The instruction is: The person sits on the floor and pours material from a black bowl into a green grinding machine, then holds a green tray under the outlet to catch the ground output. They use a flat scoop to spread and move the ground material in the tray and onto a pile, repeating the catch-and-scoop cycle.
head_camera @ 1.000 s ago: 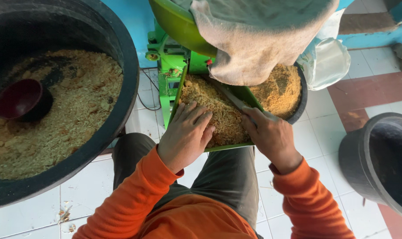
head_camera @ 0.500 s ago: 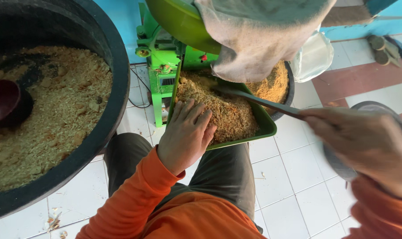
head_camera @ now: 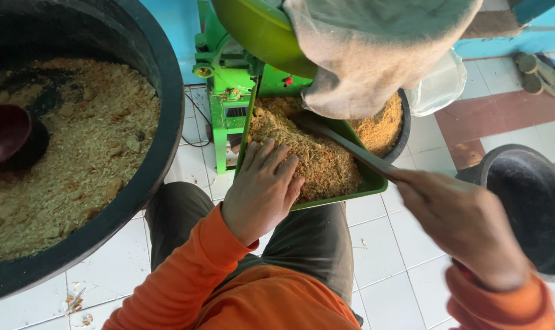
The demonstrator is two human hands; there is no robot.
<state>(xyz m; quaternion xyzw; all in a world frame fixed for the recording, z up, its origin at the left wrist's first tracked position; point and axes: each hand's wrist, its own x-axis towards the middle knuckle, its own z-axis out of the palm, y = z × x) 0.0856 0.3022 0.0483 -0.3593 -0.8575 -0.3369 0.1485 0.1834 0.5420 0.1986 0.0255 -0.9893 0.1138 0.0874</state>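
A green tray (head_camera: 369,183) holds a heap of brown shredded material (head_camera: 317,156) below the cloth-covered spout (head_camera: 375,55) of a green machine (head_camera: 228,91). My left hand (head_camera: 262,189) lies flat on the near left part of the heap, fingers spread. My right hand (head_camera: 464,223) is raised close to the camera and grips a long thin stick (head_camera: 344,146) whose far end pokes into the material under the cloth. Orange sleeves cover both arms.
A big black tub (head_camera: 158,153) at left holds more shredded material and a dark red bowl (head_camera: 5,134). A black basin (head_camera: 387,125) of the same material sits behind the tray. Another black bucket (head_camera: 528,208) stands at right on the tiled floor.
My right hand left the tray's right side and pulled back toward the camera, now holding the stick. My left hand stayed on the heap.
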